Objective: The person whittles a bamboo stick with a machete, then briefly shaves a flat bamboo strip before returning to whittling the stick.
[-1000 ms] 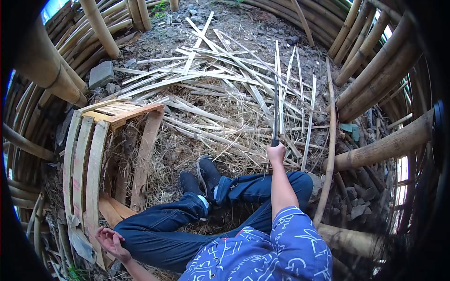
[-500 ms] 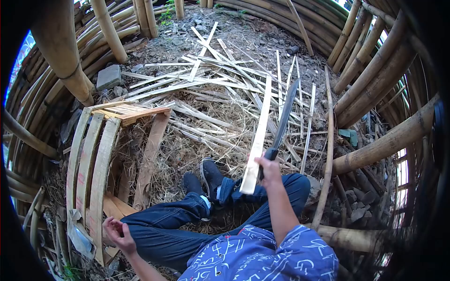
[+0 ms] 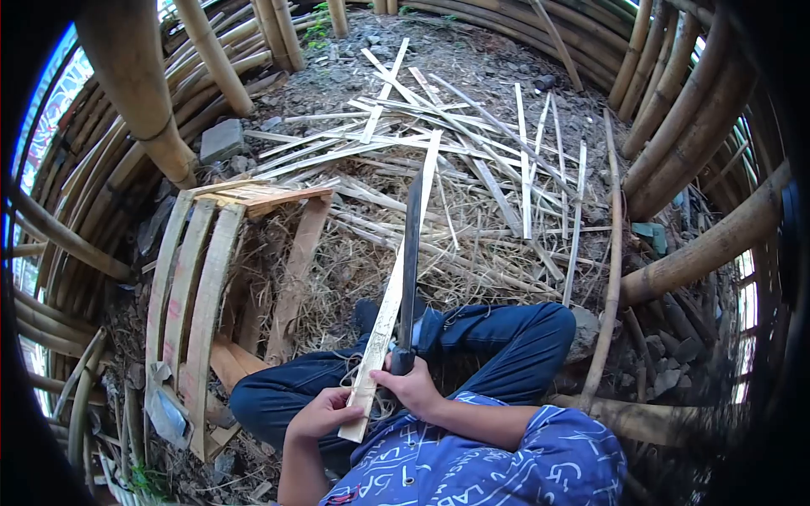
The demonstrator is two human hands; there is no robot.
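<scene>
A long pale bamboo strip (image 3: pixel 390 312) slants up from the lap toward the ground ahead. Its lower end is between the thumb and fingers of my left hand (image 3: pixel 325 415). My right hand (image 3: pixel 411 386) is closed round the black handle of a machete (image 3: pixel 411 253), with its thumb against the same strip. The dark blade points away from the body, just right of the strip and partly over it.
A slatted wooden crate (image 3: pixel 202 270) stands at the left. Many loose bamboo strips (image 3: pixel 396 139) lie crisscrossed on the ground ahead. A grey block (image 3: pixel 221 141) lies behind the crate. Bamboo poles (image 3: pixel 709 257) surround the area.
My left hand has come from beside the left knee to the strip's lower end. My right hand has brought the strip and machete left and closer to the body. The view has shifted slightly.
</scene>
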